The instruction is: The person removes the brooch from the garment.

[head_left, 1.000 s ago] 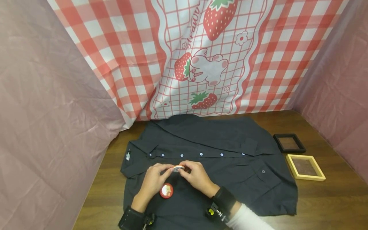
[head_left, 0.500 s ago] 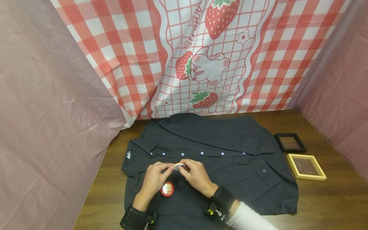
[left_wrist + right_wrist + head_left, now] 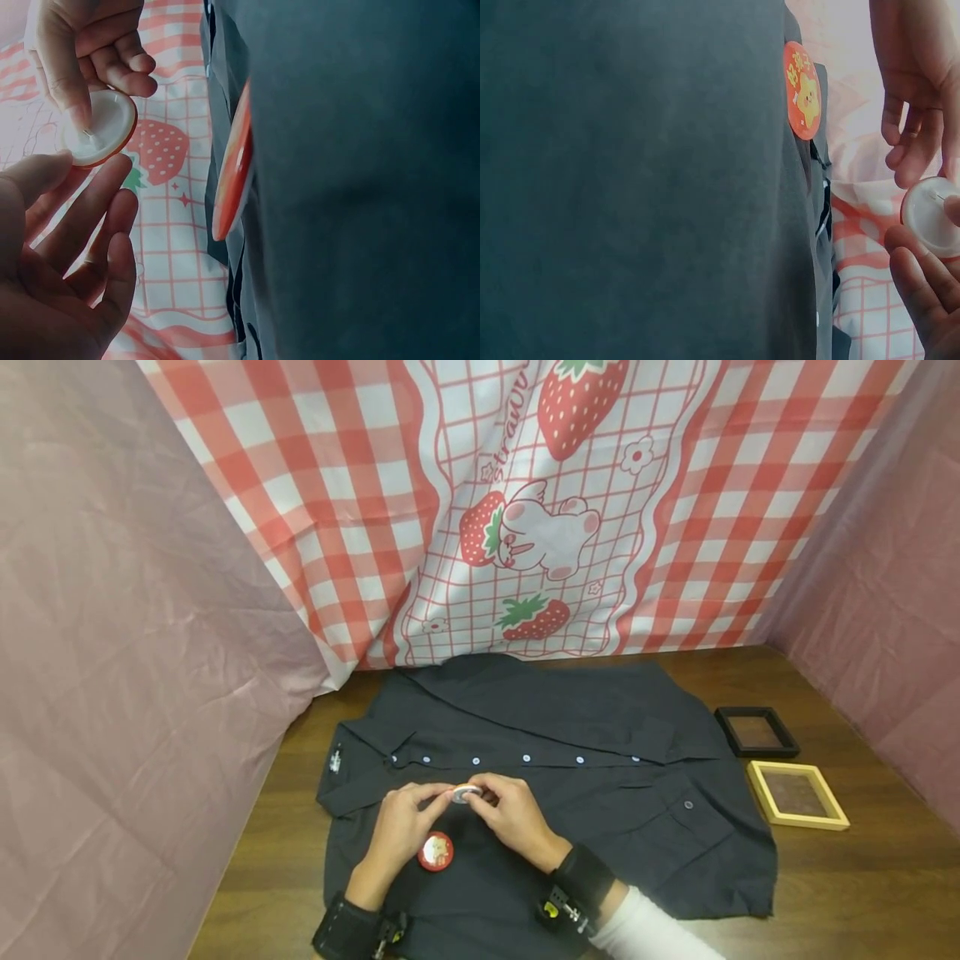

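Note:
A round button badge [image 3: 467, 794] is held above a dark shirt [image 3: 585, 835], its white back turned toward the person. My left hand [image 3: 405, 822] pinches its left rim between thumb and forefinger. On the other side my right hand [image 3: 519, 823] grips it, and the left wrist view shows the right thumb [image 3: 78, 112] at the pin on the badge's back [image 3: 112, 124]. The badge's front is hidden. A second badge, red with a yellow star [image 3: 808, 97], lies face up on the shirt just below the hands.
The shirt lies spread on a wooden table [image 3: 255, 860], collar to the left, with a row of buttons. A black frame [image 3: 757, 732] and a yellow frame [image 3: 798, 795] lie at its right. Behind hangs a red-and-white checked strawberry cloth [image 3: 360, 527]; pink drapes [image 3: 150, 652] flank the table.
Both hands keep their hold on the badge and stay almost in place. The badge's white back has tilted slightly more into sight. The head view has shifted a little.

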The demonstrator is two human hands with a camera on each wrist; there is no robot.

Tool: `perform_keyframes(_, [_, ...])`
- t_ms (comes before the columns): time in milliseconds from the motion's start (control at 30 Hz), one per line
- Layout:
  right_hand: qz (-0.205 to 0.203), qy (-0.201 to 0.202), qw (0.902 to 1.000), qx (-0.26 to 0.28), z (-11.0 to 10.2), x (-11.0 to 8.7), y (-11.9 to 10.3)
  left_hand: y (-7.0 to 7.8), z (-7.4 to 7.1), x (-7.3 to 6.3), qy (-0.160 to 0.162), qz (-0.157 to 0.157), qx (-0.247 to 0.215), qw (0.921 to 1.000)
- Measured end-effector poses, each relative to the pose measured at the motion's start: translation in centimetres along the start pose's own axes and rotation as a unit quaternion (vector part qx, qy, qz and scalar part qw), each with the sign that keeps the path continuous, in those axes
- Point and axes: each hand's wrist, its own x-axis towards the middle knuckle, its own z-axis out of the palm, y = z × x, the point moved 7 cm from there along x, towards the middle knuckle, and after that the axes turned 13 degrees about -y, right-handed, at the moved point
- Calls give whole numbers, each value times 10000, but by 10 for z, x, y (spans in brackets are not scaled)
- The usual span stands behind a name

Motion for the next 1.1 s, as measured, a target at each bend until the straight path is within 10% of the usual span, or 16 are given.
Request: perform_keyframes(1100, [288,-403,9982,347,2,-3,6,-3,5,-3,-67,-98,-142,9998])
